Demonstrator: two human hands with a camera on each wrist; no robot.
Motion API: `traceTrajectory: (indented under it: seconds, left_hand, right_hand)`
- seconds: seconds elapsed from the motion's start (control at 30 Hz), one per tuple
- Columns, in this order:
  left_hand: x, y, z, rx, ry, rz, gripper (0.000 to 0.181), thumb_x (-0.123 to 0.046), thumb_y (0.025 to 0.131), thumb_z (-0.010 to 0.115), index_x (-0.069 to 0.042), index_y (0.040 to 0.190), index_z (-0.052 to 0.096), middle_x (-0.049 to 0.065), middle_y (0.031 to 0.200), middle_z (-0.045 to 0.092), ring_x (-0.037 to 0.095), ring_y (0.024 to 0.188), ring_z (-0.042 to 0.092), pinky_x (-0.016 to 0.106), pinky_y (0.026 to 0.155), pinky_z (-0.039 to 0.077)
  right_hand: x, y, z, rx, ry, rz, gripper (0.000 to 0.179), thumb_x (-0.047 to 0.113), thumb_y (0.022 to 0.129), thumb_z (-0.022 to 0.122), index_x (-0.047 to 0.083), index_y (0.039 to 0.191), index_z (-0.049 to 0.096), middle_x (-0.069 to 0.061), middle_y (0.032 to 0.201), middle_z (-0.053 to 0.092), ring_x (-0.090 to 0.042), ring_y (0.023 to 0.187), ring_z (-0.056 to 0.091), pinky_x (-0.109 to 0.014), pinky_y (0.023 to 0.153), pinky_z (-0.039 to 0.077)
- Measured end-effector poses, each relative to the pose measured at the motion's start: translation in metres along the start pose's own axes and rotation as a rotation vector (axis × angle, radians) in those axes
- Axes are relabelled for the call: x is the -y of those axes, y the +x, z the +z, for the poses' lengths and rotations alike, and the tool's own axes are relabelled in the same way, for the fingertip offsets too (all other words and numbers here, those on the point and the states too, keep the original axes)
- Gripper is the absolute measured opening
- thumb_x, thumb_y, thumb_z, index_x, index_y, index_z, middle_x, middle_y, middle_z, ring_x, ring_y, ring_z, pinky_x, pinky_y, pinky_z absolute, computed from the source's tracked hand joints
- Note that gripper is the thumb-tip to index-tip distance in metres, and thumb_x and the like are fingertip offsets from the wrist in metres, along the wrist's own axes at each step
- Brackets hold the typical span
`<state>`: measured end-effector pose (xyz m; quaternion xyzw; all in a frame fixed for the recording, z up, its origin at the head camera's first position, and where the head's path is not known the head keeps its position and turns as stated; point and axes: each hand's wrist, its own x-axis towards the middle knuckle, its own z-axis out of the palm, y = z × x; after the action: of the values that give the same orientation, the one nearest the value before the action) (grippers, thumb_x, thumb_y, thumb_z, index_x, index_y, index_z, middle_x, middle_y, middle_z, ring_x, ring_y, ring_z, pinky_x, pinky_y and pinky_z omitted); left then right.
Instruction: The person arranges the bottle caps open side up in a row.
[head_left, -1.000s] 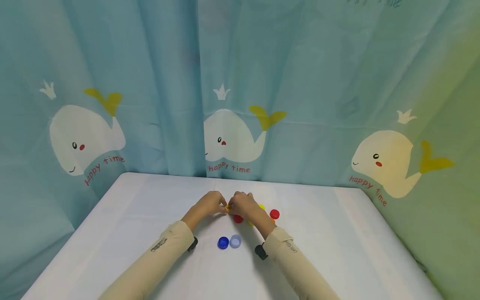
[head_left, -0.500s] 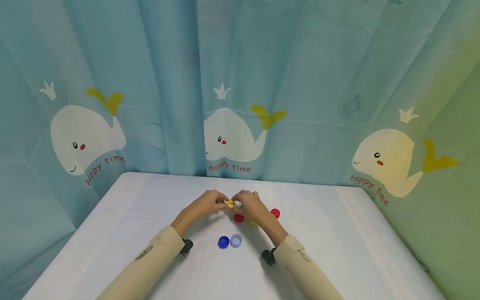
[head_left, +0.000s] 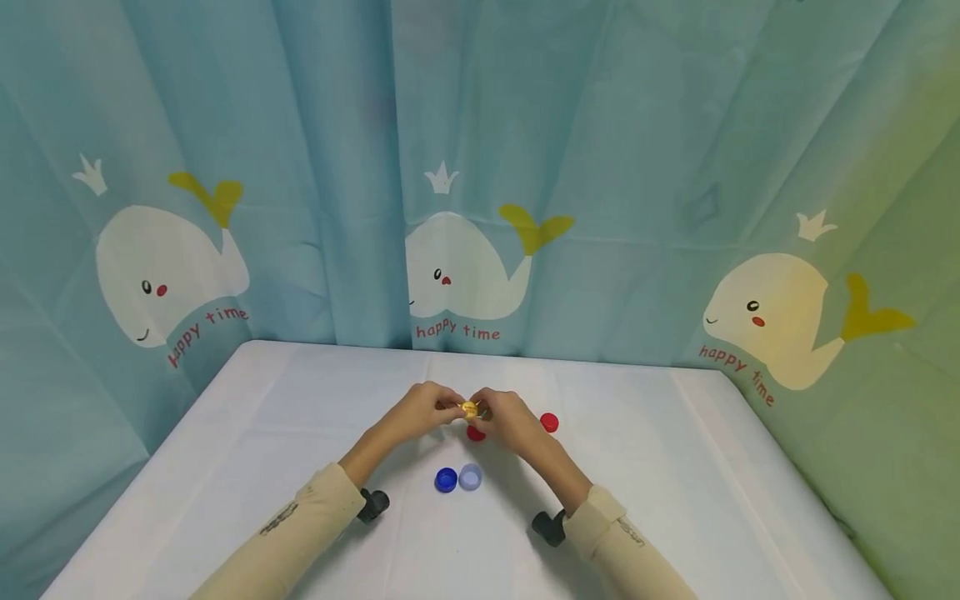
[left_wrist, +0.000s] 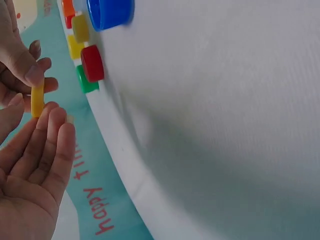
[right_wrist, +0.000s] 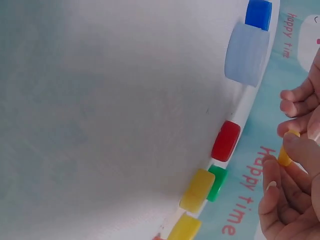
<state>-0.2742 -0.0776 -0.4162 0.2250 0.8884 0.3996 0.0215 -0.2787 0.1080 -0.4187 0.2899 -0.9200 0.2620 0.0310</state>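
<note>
In the head view a small yellow bottle cap (head_left: pixel 469 409) is held up between both hands above the far middle of the table. My left hand (head_left: pixel 422 410) pinches it from the left with thumb and fingertips. From the right, the thumb and fingers of my right hand (head_left: pixel 513 418) grip it too. Both wrist views show the cap edge-on: yellow cap (left_wrist: pixel 37 100), yellow cap (right_wrist: pixel 286 154). A red cap (head_left: pixel 476 433) lies just under the hands. Green cap (right_wrist: pixel 217 184) and two more yellow caps, such as this yellow cap (right_wrist: pixel 197 191), are hidden behind my right hand in the head view.
Nearer the body, a dark blue cap (head_left: pixel 446 480) and a pale blue cap (head_left: pixel 470 477) stand side by side. Another red cap (head_left: pixel 549 422) lies right of the right hand. An orange cap (left_wrist: pixel 68 7) shows in the left wrist view. A whale-print curtain (head_left: pixel 637 317) hangs behind the white table (head_left: pixel 645 467).
The yellow cap has come slightly right and turned its round face to the head camera, with both hands still gripping it. My forearms have swung outward. The loose caps have stayed put.
</note>
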Motion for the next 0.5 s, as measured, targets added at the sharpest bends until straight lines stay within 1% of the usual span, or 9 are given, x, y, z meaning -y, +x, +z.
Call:
traceTrajectory:
  seconds: [0.13,0.23,0.37,0.5]
  left_hand:
    - [-0.006,-0.001,0.002,-0.053,-0.045,-0.041,0.020,-0.015,0.089,0.066,0.000,0.102,0.070,0.002,0.080,0.068,0.012,0.067,0.061,0.025,0.061,0.050]
    - [-0.009,-0.002,0.004,-0.076,-0.081,-0.070,0.020,-0.015,0.088,0.067,0.001,0.100,0.070,0.004,0.078,0.068,0.015,0.066,0.062,0.026,0.059,0.050]
    - [-0.010,-0.004,0.006,-0.084,-0.098,-0.098,0.020,-0.016,0.088,0.067,0.000,0.100,0.070,0.006,0.078,0.068,0.013,0.064,0.060,0.025,0.059,0.049]
    - [-0.011,-0.008,0.006,-0.076,-0.115,-0.087,0.019,-0.016,0.088,0.067,0.000,0.098,0.069,0.005,0.077,0.067,0.013,0.064,0.061,0.025,0.059,0.049]
  right_hand:
    - [0.002,-0.001,-0.003,0.000,0.029,0.003,0.026,0.013,0.084,0.072,0.002,0.105,0.063,-0.003,0.085,0.067,-0.013,0.076,0.063,-0.020,0.067,0.051]
    - [0.002,-0.003,-0.003,0.002,0.054,-0.005,0.027,0.013,0.084,0.072,0.002,0.107,0.063,-0.002,0.086,0.067,-0.012,0.077,0.062,-0.019,0.068,0.050]
    - [0.000,-0.007,-0.003,0.008,0.099,-0.021,0.027,0.014,0.086,0.070,0.003,0.109,0.063,0.000,0.087,0.066,-0.010,0.077,0.061,-0.018,0.068,0.050]
    - [-0.003,-0.011,-0.007,0.010,0.160,-0.079,0.023,0.012,0.089,0.066,0.003,0.110,0.063,0.000,0.089,0.067,-0.010,0.076,0.061,-0.020,0.068,0.051]
